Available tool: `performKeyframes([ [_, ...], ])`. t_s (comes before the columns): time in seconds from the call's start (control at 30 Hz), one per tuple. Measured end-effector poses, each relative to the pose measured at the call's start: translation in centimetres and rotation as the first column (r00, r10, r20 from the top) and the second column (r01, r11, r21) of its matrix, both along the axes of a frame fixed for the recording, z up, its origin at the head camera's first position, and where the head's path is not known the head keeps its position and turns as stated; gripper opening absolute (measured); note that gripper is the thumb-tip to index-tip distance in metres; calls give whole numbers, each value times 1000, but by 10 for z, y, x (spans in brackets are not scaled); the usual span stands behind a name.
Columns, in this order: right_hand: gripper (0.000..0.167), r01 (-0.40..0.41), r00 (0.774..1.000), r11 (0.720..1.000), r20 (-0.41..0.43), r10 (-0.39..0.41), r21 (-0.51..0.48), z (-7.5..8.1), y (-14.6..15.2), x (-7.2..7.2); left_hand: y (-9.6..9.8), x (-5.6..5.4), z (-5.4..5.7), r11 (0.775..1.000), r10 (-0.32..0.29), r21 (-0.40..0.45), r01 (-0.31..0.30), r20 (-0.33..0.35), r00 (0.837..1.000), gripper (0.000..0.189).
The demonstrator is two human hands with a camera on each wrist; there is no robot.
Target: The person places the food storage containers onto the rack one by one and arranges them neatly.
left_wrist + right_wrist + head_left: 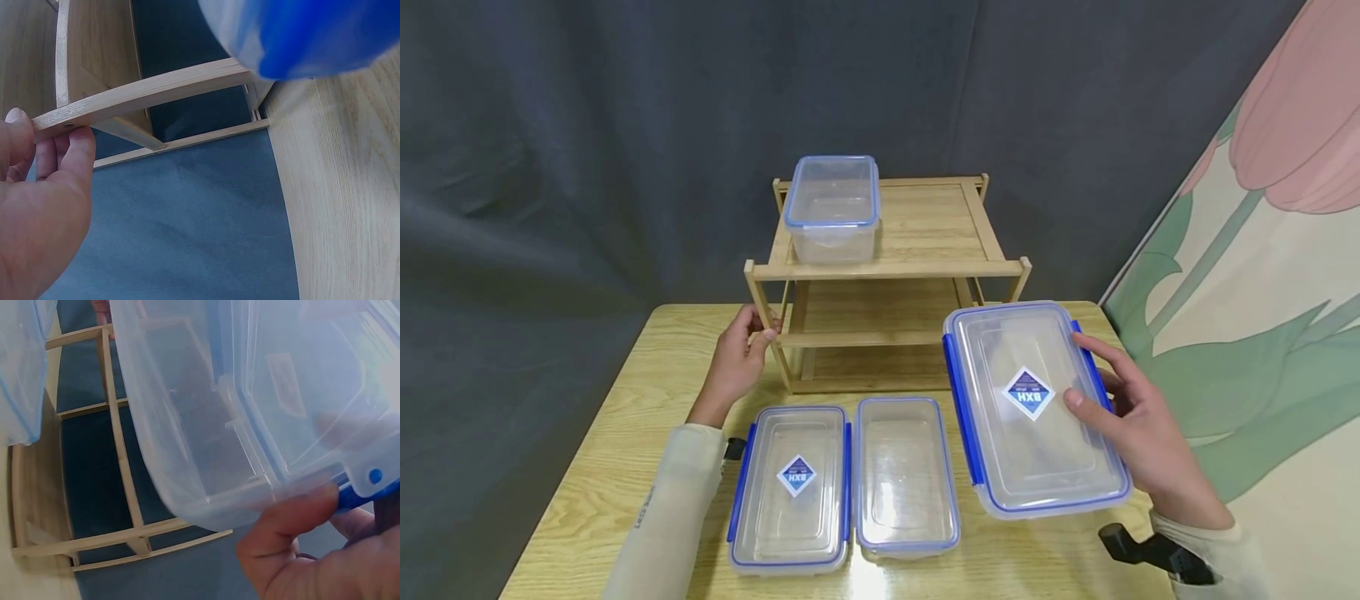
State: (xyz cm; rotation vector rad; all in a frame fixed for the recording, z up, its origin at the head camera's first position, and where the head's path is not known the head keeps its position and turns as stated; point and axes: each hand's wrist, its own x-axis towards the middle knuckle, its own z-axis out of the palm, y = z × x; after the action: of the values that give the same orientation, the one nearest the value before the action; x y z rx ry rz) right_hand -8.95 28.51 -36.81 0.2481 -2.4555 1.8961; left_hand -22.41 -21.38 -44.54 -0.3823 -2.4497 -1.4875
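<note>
My left hand (739,357) grips the left front leg of a wooden three-tier shelf rack (887,271), fingers and thumb on either side of the wood (125,100). My right hand (1138,417) holds a clear lidded food container (1037,458) by its right side, thumb on the lid. This container is tilted in front of the rack's right front corner, above the table; it has blue side clips and a diamond label. In the right wrist view, its see-through underside (187,425) fills much of the picture, the thumb and fingers (300,515) at its edge.
Another container (833,242) stands on the left of the top shelf. On the wooden table (602,483) lie a labelled container with blue clips (790,525) and a clear blue-rimmed container (906,475), side by side. Behind hangs a dark curtain (700,125); a flower-painted wall (1262,275) is at right.
</note>
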Motion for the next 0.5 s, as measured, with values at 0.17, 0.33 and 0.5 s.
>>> performKeyframes([
  [0.17,71,-9,1000,1000,-1,9,-5,7,-1,-5,-2,1,0,1000,7,-3,-7,-1,1000,18],
  [0.33,69,-22,999,997,-35,20,-80,16,-1,-13,-3,1,0,1000,11,-3,-11,-8,1000,17],
  [0.5,67,-37,999,991,-31,34,-125,28,-3,-16,-2,2,2,1000,13,1,-13,-9,1000,17],
])
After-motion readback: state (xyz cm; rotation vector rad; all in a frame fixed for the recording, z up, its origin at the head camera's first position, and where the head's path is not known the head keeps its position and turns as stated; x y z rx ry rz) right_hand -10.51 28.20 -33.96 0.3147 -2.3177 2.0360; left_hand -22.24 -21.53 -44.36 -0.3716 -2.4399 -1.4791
